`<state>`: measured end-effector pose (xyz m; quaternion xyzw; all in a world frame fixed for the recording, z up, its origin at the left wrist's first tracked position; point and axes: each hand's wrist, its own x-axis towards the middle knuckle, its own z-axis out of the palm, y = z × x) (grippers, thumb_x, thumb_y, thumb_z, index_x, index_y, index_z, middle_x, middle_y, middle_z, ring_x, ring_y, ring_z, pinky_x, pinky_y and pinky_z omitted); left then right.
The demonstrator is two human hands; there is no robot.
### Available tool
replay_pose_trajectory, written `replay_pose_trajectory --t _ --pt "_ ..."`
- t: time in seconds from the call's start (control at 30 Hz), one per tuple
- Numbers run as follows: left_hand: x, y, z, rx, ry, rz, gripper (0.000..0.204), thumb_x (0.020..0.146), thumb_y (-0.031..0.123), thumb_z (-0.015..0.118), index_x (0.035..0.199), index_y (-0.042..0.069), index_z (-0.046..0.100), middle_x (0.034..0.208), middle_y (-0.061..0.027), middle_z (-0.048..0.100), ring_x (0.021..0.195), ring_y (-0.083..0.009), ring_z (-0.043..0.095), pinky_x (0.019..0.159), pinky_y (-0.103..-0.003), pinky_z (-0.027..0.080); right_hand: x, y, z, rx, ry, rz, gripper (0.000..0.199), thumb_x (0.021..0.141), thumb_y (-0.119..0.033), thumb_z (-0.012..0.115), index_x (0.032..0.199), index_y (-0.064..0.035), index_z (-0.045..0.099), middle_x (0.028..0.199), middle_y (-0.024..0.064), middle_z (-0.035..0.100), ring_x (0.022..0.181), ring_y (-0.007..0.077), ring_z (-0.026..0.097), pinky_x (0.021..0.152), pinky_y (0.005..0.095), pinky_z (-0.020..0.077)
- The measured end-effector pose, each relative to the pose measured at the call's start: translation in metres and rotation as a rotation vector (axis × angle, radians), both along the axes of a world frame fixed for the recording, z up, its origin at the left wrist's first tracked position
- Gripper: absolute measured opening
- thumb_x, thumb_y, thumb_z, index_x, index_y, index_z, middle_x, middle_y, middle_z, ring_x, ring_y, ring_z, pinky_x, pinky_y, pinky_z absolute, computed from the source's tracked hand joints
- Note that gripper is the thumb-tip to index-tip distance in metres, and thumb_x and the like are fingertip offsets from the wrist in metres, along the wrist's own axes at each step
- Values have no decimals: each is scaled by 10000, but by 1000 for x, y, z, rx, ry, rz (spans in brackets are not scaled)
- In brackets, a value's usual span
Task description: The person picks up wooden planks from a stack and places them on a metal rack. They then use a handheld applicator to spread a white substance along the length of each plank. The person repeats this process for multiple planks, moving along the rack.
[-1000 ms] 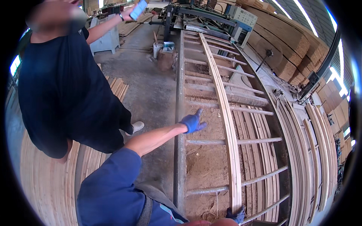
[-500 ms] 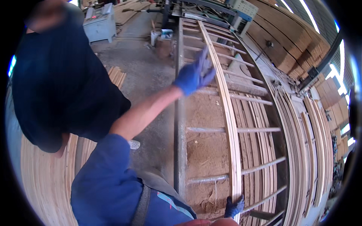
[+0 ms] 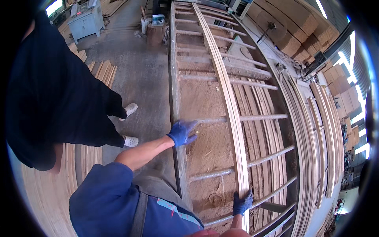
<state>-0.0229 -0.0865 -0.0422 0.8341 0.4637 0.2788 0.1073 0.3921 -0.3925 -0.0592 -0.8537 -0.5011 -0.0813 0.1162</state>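
Observation:
My left hand point(image 3: 182, 132) wears a blue glove and hovers with fingers spread over the left rail of a long metal roller frame point(image 3: 173, 91), holding nothing. My right hand point(image 3: 241, 202), also in a blue glove, grips the near end of a long thin wooden strip point(image 3: 225, 91) that lies lengthwise on the frame's cross bars. Sawdust covers the floor under the bars.
A person in dark clothes point(image 3: 51, 98) stands close on my left, white shoes on the concrete floor. Stacks of long wooden strips point(image 3: 316, 130) lie to the right of the frame, more boards point(image 3: 43, 193) at lower left. A grey cabinet point(image 3: 85, 19) stands far back.
My left hand was raised far forward half a second ago and has come back down to the frame's left rail. The view has tilted downward. My right hand stays on the strip.

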Motion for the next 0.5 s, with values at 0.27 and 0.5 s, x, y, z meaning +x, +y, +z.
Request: replay_pose_trajectory --t 0.27,0.5 --pt "2 2 -10 6 -2 -22 591 837 383 634 1300 47 487 993 -213 655 873 -401 607 822 -488 460 21 0 -3 -92 128 109 885 593 -497 835 1233 18 506 1055 231 602 957 422 577 827 503 469" --pt "-1 -7 -16 76 -45 24 568 855 384 616 1303 57 494 985 -216 653 875 -409 595 809 -489 461 44 -34 -3 -118 41 108 913 589 -523 826 1274 -24 487 1064 224 607 978 425 582 830 512 474"
